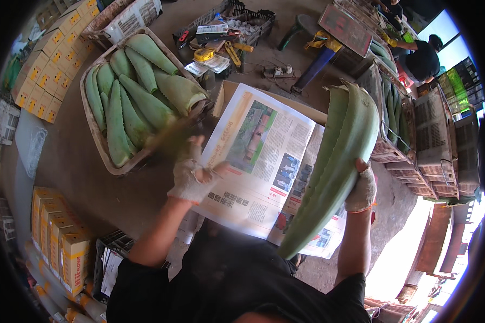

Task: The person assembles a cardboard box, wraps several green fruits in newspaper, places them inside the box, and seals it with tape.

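My right hand (361, 187), in a white fingerless glove, grips a large green aloe vera leaf (343, 133) on its right side. The leaf slants over an open newspaper (262, 161), its pointed tip towards my lap. My left hand (196, 177), gloved the same way and blurred by motion, is at the newspaper's left edge with its fingers apart. Just beyond its fingers is a brownish-green streak (173, 137), too blurred to name; I cannot tell whether the hand touches it. Under the newspaper's far edge a cardboard box (225, 95) shows in part.
A plastic crate (89, 121) of aloe leaves stands at left. Ahead are a tape measure (203, 54), a power strip (281, 72) and a platform scale (345, 28). Stacked crates (432, 129) line the right, near a person (420, 60). Cartons (58, 238) stand at lower left.
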{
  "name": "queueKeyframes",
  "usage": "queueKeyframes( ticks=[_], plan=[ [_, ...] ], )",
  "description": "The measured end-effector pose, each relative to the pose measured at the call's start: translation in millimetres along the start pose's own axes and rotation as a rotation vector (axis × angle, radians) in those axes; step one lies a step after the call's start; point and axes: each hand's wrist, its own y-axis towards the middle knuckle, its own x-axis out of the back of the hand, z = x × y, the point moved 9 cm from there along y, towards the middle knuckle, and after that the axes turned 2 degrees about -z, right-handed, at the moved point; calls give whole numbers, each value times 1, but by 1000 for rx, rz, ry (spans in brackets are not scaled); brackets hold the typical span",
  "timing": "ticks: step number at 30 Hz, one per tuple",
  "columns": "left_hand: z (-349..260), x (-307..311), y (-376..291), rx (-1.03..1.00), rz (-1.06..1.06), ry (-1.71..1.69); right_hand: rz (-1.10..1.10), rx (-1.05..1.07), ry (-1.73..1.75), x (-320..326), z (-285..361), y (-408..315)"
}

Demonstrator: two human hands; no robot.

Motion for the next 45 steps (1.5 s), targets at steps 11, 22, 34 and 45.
queueKeyframes(
  ticks=[11,22,34,45],
  plan=[
    [93,-17,-85,420,527,-311,157,4,-175,48,4,85],
    [122,123,-139,654,296,-565,74,-202,-285,167,-97,220],
    [104,107,-90,648,316,-465,-73,-190,-1298,173,-78,221],
    [83,105,-73,305,341,-221,-194,204,-1472,90,-16,155]
  ],
)
